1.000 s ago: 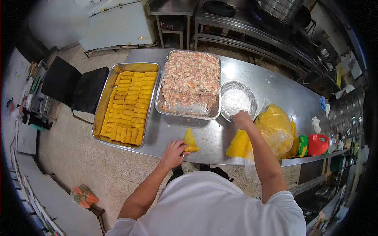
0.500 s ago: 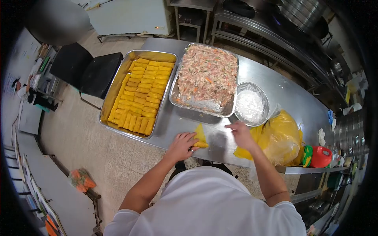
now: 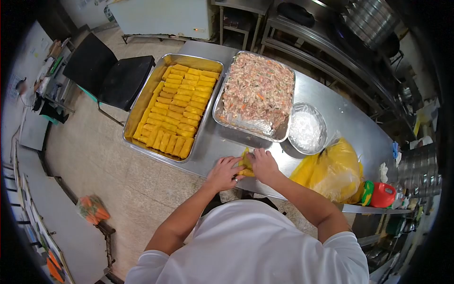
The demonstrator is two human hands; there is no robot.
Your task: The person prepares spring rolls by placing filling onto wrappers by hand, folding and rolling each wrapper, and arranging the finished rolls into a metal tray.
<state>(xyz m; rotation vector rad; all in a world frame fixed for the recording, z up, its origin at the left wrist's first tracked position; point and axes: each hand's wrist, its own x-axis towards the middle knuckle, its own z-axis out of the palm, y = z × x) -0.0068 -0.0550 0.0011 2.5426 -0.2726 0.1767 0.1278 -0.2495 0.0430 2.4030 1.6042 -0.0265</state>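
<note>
Yellow wrapper roll [image 3: 246,172] is lying on the bench [image 3: 215,150] between the hands; left hand [image 3: 224,174] and right hand [image 3: 265,165] are pressing it with loosely curled fingers, the filling tray [image 3: 257,92] sitting beyond them.

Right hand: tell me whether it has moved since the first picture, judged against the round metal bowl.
Yes. The right hand has left the rim of the round metal bowl, moving left and nearer the body to the yellow wrapper.
</note>
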